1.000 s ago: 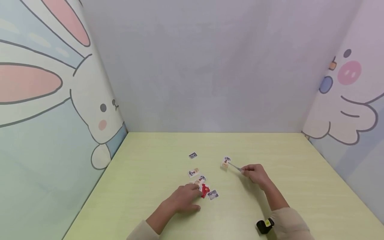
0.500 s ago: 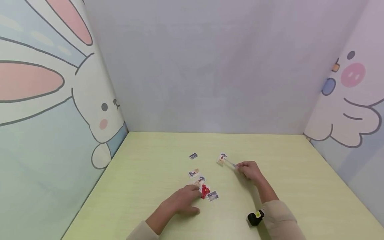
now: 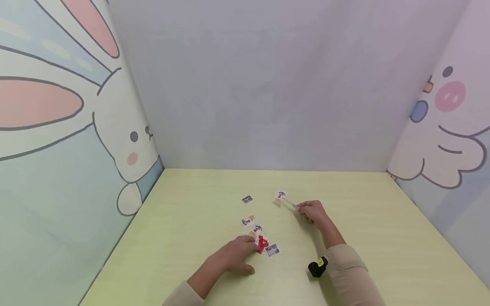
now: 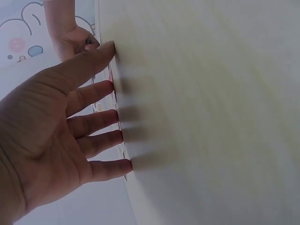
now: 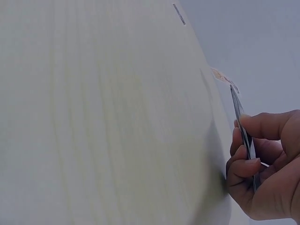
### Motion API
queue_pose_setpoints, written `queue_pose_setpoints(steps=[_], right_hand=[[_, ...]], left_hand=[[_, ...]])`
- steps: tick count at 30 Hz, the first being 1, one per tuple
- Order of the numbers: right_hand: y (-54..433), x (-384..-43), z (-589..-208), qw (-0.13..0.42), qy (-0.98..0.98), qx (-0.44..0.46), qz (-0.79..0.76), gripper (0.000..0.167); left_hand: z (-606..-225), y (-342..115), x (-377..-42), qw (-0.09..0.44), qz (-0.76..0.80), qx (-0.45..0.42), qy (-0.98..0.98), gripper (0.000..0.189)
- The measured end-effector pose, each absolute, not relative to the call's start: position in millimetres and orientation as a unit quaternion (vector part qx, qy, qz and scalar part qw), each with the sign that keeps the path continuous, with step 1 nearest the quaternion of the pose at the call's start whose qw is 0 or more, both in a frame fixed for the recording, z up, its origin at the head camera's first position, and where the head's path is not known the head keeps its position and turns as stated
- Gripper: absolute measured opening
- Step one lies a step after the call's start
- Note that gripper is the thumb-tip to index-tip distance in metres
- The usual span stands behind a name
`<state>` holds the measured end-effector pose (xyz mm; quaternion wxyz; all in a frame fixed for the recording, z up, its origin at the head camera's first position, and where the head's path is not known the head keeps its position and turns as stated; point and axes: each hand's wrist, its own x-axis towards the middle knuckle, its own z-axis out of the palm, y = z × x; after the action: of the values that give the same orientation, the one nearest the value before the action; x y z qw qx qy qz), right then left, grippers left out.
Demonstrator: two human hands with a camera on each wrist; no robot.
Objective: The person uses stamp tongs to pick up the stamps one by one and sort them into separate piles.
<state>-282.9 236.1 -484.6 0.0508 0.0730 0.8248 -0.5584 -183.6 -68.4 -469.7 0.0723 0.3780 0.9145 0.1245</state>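
The right hand (image 3: 311, 211) pinches tweezers (image 5: 245, 136) between thumb and fingers; their tip meets a small card (image 3: 280, 197) toward the back of the table (image 3: 191, 199); the left hand (image 3: 234, 253) has its fingers spread, tips down beside a red card (image 3: 263, 245); the left wrist view alone shows its palm; the right wrist view alone sets the small card against the wall (image 5: 248, 42).

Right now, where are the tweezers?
In the head view, the tweezers are just right of centre, in the right hand, their tip at a small picture card.
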Motion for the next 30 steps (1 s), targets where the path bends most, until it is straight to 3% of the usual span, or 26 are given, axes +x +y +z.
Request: queue_pose_setpoints(steps=[30], right_hand=[[214.3, -282.0, -480.1, 0.017, 0.857, 0.141, -0.496, 0.022]], left_hand=[[-466.6, -69.9, -182.0, 0.075, 0.127, 0.386, 0.911, 0.049]])
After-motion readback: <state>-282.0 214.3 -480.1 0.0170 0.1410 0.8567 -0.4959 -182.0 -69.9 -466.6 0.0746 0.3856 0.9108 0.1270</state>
